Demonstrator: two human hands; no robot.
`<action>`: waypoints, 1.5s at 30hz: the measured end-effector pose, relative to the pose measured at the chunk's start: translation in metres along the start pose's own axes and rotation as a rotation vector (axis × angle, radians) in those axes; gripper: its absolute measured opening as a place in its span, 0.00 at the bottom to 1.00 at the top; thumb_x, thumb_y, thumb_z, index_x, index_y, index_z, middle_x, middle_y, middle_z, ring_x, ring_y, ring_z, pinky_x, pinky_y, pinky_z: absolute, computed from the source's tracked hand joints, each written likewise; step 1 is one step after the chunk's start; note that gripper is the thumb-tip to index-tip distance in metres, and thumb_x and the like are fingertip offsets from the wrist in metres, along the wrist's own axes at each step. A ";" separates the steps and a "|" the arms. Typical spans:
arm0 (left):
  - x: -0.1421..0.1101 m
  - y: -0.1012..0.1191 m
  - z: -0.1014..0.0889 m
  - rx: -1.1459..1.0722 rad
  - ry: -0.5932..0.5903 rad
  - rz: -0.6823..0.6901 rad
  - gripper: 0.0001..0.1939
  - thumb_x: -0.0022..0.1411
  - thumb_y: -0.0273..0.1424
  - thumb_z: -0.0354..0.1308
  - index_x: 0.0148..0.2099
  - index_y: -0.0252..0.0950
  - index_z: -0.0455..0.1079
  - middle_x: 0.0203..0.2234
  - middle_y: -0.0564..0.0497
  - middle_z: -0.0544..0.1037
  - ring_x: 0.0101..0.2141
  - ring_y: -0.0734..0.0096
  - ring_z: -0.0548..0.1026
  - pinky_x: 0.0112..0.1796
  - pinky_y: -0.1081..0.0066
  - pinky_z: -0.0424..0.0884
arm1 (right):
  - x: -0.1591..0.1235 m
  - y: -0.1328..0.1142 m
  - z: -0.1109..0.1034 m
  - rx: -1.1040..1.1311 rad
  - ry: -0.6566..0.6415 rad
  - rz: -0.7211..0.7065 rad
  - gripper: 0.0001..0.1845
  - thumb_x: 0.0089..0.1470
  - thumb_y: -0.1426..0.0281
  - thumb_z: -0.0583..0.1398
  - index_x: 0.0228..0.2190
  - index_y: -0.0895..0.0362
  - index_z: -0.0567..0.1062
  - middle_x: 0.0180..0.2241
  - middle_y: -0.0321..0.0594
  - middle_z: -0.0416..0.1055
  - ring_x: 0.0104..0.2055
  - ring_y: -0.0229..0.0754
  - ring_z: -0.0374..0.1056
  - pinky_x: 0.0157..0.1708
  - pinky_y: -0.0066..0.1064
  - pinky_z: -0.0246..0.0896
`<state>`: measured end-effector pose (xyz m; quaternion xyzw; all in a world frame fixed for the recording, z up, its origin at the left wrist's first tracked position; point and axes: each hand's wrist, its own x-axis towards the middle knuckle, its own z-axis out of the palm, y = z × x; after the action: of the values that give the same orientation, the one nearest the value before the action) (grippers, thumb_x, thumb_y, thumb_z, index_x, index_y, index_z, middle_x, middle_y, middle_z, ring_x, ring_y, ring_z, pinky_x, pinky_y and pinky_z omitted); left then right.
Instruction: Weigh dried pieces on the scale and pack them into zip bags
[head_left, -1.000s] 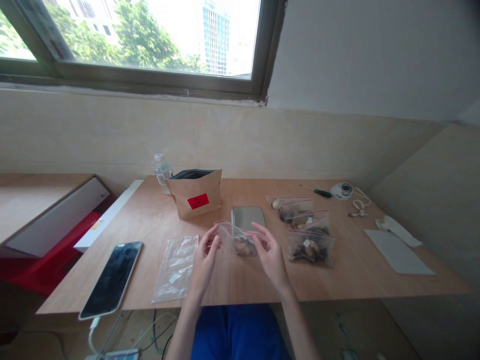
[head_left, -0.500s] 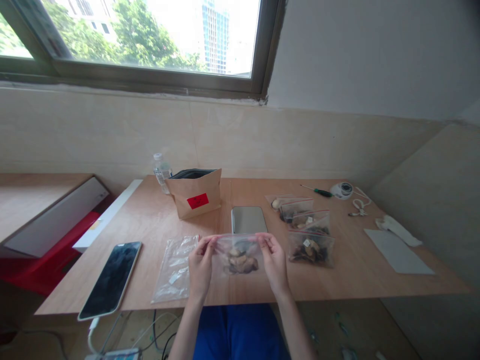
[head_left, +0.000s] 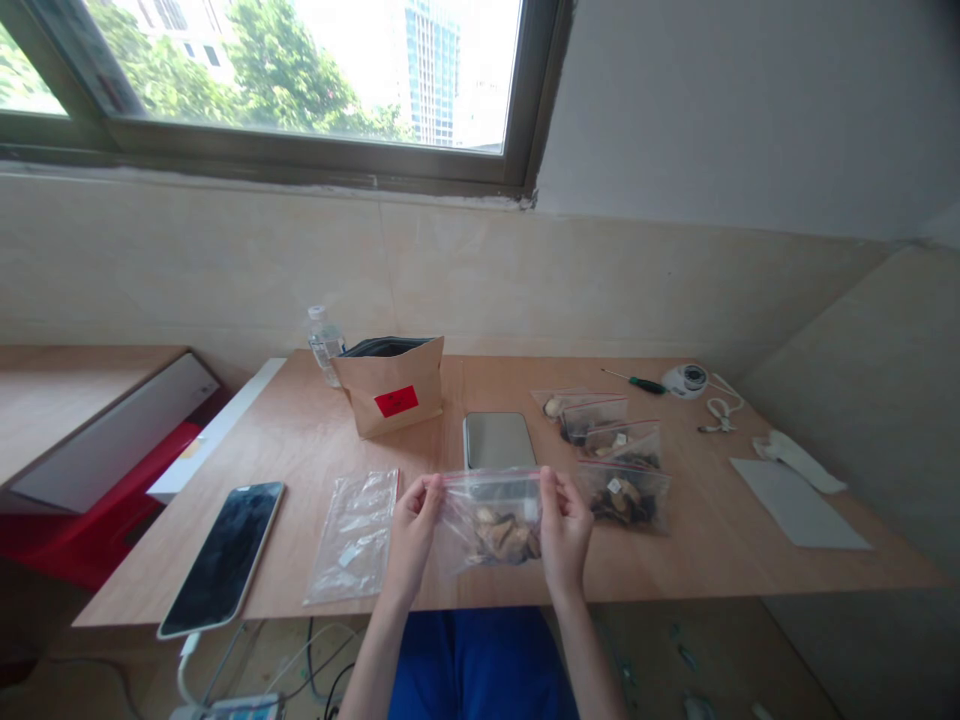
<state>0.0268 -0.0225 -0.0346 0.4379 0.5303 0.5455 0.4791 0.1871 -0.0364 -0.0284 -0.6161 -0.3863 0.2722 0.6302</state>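
Note:
My left hand (head_left: 412,530) and my right hand (head_left: 564,530) pinch the top corners of a clear zip bag (head_left: 491,530) with a red seal strip, holding it just above the wooden table (head_left: 300,560). Brown dried pieces, possibly mushroom slices, lie in the bag's lower part. A flat silver slab (head_left: 499,440) sits just beyond the bag. To the left of my left hand lies a flat, clear plastic bag (head_left: 352,535). Close to my right hand stands a filled zip bag (head_left: 622,495).
Several more zip bags (head_left: 604,420) lie behind it. A kraft paper bag (head_left: 390,390) with a red label and a water bottle (head_left: 325,345) stand at the back. A smartphone (head_left: 221,560) lies at the near left, a screwdriver (head_left: 637,383) far right, and a grey sheet (head_left: 799,503) right.
The bag has shifted right and now hangs flatter and wider, its top edge stretched between my hands. My hands have moved further apart, and the dried pieces have settled lower in the bag.

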 end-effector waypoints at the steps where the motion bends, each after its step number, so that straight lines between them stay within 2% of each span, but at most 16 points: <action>1: 0.000 0.001 0.000 -0.016 -0.023 -0.011 0.21 0.54 0.48 0.57 0.26 0.34 0.68 0.18 0.54 0.68 0.22 0.74 0.65 0.24 0.77 0.61 | 0.001 -0.001 0.000 -0.005 0.009 -0.022 0.22 0.53 0.52 0.55 0.27 0.59 0.74 0.20 0.36 0.69 0.20 0.36 0.61 0.19 0.25 0.54; 3: -0.001 0.004 0.001 -0.033 -0.066 -0.023 0.18 0.54 0.46 0.58 0.28 0.34 0.72 0.22 0.51 0.73 0.26 0.71 0.69 0.27 0.76 0.64 | 0.002 -0.003 -0.001 -0.012 0.014 -0.044 0.22 0.54 0.53 0.55 0.30 0.59 0.75 0.19 0.35 0.68 0.19 0.35 0.60 0.19 0.25 0.53; 6: 0.000 0.011 -0.002 -0.027 -0.114 -0.025 0.17 0.53 0.44 0.59 0.33 0.34 0.76 0.27 0.48 0.78 0.31 0.66 0.73 0.32 0.73 0.68 | 0.004 -0.002 -0.001 -0.018 0.018 -0.016 0.24 0.55 0.51 0.53 0.31 0.59 0.75 0.13 0.29 0.57 0.15 0.34 0.51 0.15 0.25 0.47; 8: 0.002 0.014 -0.004 -0.017 -0.110 -0.011 0.17 0.53 0.43 0.59 0.35 0.34 0.77 0.28 0.47 0.79 0.32 0.64 0.74 0.33 0.71 0.69 | 0.004 0.001 -0.001 -0.014 0.006 -0.005 0.25 0.55 0.50 0.52 0.29 0.59 0.75 0.12 0.27 0.53 0.14 0.34 0.49 0.14 0.25 0.46; 9: 0.002 0.014 -0.005 -0.010 -0.091 0.001 0.17 0.53 0.43 0.59 0.34 0.34 0.77 0.28 0.47 0.79 0.31 0.64 0.74 0.33 0.71 0.69 | 0.004 0.003 -0.001 -0.013 -0.010 -0.007 0.25 0.55 0.50 0.52 0.28 0.59 0.74 0.12 0.28 0.53 0.15 0.34 0.50 0.15 0.25 0.47; 11: 0.004 0.013 -0.008 -0.003 -0.038 0.029 0.16 0.54 0.43 0.59 0.35 0.34 0.77 0.27 0.48 0.78 0.31 0.65 0.74 0.33 0.72 0.69 | 0.003 0.005 0.000 -0.010 -0.070 -0.017 0.25 0.54 0.50 0.53 0.28 0.58 0.75 0.14 0.31 0.61 0.17 0.35 0.56 0.17 0.25 0.52; 14: 0.005 0.007 -0.010 -0.028 0.034 0.060 0.16 0.55 0.42 0.59 0.37 0.34 0.76 0.28 0.49 0.78 0.31 0.68 0.73 0.32 0.73 0.68 | 0.001 0.007 0.003 0.020 -0.193 -0.005 0.21 0.52 0.52 0.57 0.32 0.57 0.75 0.25 0.38 0.74 0.25 0.40 0.67 0.24 0.27 0.61; 17: 0.005 0.002 -0.011 -0.055 0.079 0.060 0.15 0.55 0.41 0.60 0.36 0.33 0.74 0.26 0.50 0.77 0.29 0.70 0.72 0.31 0.75 0.67 | -0.001 0.007 0.007 0.063 -0.245 0.035 0.19 0.51 0.54 0.58 0.34 0.56 0.76 0.31 0.41 0.76 0.33 0.44 0.72 0.32 0.30 0.65; 20: 0.004 0.000 -0.011 -0.092 0.103 0.057 0.14 0.53 0.41 0.61 0.32 0.34 0.71 0.22 0.53 0.74 0.26 0.73 0.70 0.29 0.76 0.65 | -0.003 0.005 0.009 0.068 -0.183 0.056 0.19 0.52 0.54 0.58 0.35 0.57 0.76 0.30 0.41 0.76 0.33 0.43 0.71 0.31 0.29 0.65; 25: 0.004 0.002 -0.011 -0.124 0.118 0.073 0.13 0.53 0.40 0.61 0.30 0.34 0.69 0.22 0.55 0.71 0.25 0.76 0.68 0.28 0.78 0.63 | -0.002 0.004 0.010 0.118 -0.035 0.066 0.19 0.52 0.54 0.58 0.31 0.58 0.74 0.26 0.39 0.75 0.23 0.37 0.65 0.24 0.27 0.62; 30: 0.003 0.007 -0.011 -0.130 0.103 0.064 0.12 0.56 0.39 0.60 0.35 0.35 0.74 0.26 0.54 0.75 0.28 0.76 0.70 0.30 0.79 0.64 | -0.001 0.001 0.006 0.116 -0.059 0.043 0.19 0.52 0.55 0.58 0.33 0.59 0.74 0.28 0.41 0.76 0.22 0.37 0.65 0.24 0.28 0.62; 34: 0.001 0.010 -0.011 -0.145 0.093 0.035 0.12 0.56 0.39 0.60 0.37 0.36 0.74 0.26 0.54 0.75 0.28 0.76 0.72 0.28 0.80 0.66 | 0.000 -0.003 0.004 0.095 -0.055 0.016 0.19 0.54 0.55 0.57 0.34 0.59 0.74 0.29 0.42 0.76 0.23 0.38 0.67 0.24 0.27 0.63; 40: 0.001 0.012 -0.013 -0.127 0.093 0.048 0.12 0.55 0.39 0.61 0.34 0.35 0.69 0.23 0.55 0.74 0.25 0.76 0.72 0.27 0.80 0.67 | 0.001 -0.003 0.002 0.115 -0.039 -0.017 0.17 0.54 0.57 0.57 0.32 0.59 0.73 0.30 0.42 0.76 0.23 0.36 0.66 0.23 0.27 0.64; 45: -0.001 0.015 -0.014 -0.112 0.079 0.054 0.12 0.55 0.39 0.61 0.32 0.35 0.67 0.23 0.54 0.75 0.28 0.73 0.75 0.28 0.78 0.70 | 0.001 -0.001 0.002 0.143 -0.032 -0.022 0.16 0.53 0.58 0.59 0.32 0.59 0.73 0.28 0.40 0.75 0.20 0.34 0.64 0.21 0.25 0.62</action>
<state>0.0119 -0.0254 -0.0205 0.4029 0.5054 0.6039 0.4664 0.1852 -0.0347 -0.0271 -0.5609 -0.3824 0.3021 0.6693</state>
